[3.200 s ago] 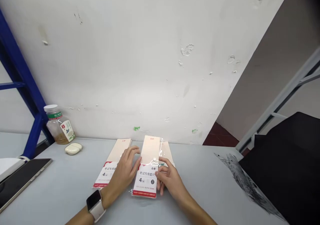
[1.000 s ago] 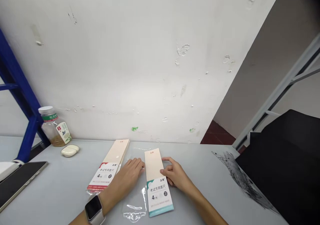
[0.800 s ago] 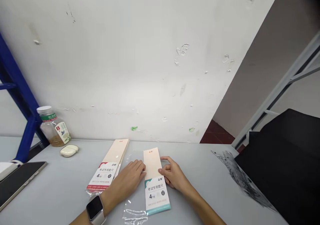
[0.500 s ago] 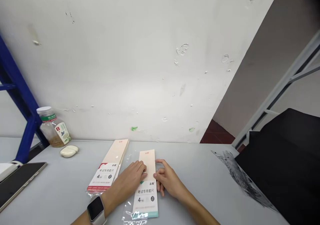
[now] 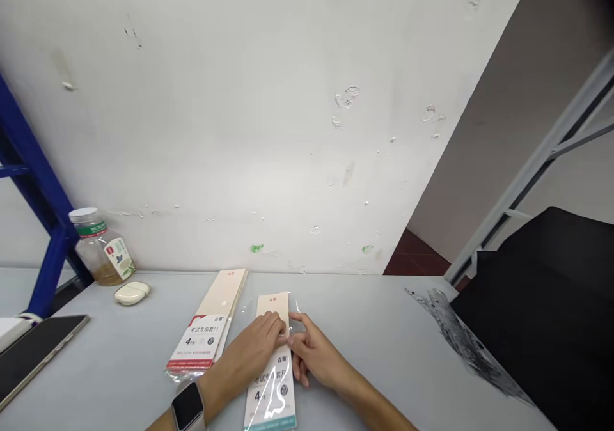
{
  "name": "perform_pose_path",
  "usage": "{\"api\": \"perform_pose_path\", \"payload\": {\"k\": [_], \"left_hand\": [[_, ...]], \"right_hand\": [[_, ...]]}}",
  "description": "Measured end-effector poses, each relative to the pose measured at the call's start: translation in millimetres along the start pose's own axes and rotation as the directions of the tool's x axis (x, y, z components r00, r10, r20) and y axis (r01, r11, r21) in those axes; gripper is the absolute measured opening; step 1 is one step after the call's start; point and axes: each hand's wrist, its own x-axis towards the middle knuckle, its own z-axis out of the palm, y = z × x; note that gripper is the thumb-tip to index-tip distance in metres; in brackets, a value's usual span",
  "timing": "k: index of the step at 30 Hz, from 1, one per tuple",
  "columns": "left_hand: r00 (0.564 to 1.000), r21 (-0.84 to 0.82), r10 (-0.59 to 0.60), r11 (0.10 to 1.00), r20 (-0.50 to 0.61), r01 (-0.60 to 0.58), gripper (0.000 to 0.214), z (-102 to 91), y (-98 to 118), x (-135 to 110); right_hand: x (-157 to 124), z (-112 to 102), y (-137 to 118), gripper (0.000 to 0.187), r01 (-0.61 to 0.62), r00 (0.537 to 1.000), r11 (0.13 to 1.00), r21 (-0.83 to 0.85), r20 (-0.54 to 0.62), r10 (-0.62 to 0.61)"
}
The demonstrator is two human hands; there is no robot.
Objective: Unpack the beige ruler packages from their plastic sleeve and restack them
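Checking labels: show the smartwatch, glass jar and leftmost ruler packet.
Smartwatch (image 5: 187,407), head view, on its screen.
Glass jar (image 5: 93,258), head view, on its body.
Leftmost ruler packet (image 5: 196,340), head view, on its white label.

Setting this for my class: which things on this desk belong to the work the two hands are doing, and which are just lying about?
Part of the work: left hand, right hand, teal-banded ruler-set packet, clear plastic sleeve.

Lying about: red-banded ruler-set packet, glass jar, cream oval case, tablet.

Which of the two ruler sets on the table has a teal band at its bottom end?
The ruler set under the left hand; the other ruler set has a red band.
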Motion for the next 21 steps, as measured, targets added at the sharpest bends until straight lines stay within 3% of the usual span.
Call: {"api": "perform_pose_path", "payload": {"k": [4, 7, 9, 11, 12, 14, 17, 19, 21], "left_hand": [[1.000, -0.002, -0.018, 1.000, -0.025, 0.018, 0.027, -4.4, 4, 2], [0.991, -0.042, -0.032, 0.999, -0.126, 0.027, 0.020, -11.6, 6, 2], [0.963, -0.120, -0.096, 0.990, -0.252, 0.067, 0.016, -16.1, 4, 1], [0.909, -0.262, -0.234, 0.954, -0.345, 0.146, 0.016, -18.2, 1, 1], [0.885, -0.370, -0.317, 0.910, -0.340, 0.184, 0.017, -18.1, -1, 2], [0.870, -0.616, -0.443, 0.753, -0.216, 0.230, 0.023, -16.5, -6, 5], [0.863, -0.823, -0.501, 0.516, -0.064, 0.239, 0.031, -17.2, -13, 10], [0.809, -0.841, -0.578, 0.488, -0.109, 0.235, 0.035, -24.1, -20, 12], [0.697, -0.838, -0.689, 0.488, -0.199, 0.244, 0.038, -36.7, -31, 12]], "right_hand": [[0, 0, 3, 0.074, -0.004, 1.000, 0.999, 0.051, -0.003, 0.004], [0, -4, -1, 0.092, 0.015, 0.997, 0.989, 0.146, -0.076, -0.004], [0, -8, -5, 0.094, 0.059, 0.991, 0.982, 0.178, -0.125, -0.037], [1, -11, -8, 0.088, 0.119, 0.985, 0.977, 0.180, -0.144, -0.093], [1, -12, -9, 0.084, 0.143, 0.983, 0.975, 0.173, -0.138, -0.120], [1, -13, -9, 0.077, 0.169, 0.982, 0.973, 0.155, -0.106, -0.153], [0, -11, -8, 0.074, 0.179, 0.982, 0.975, 0.129, -0.077, -0.170], [-1, -12, -7, 0.073, 0.179, 0.981, 0.980, 0.089, -0.088, -0.171], [-2, -16, -8, 0.070, 0.166, 0.979, 0.986, 0.035, -0.124, -0.160]]}}
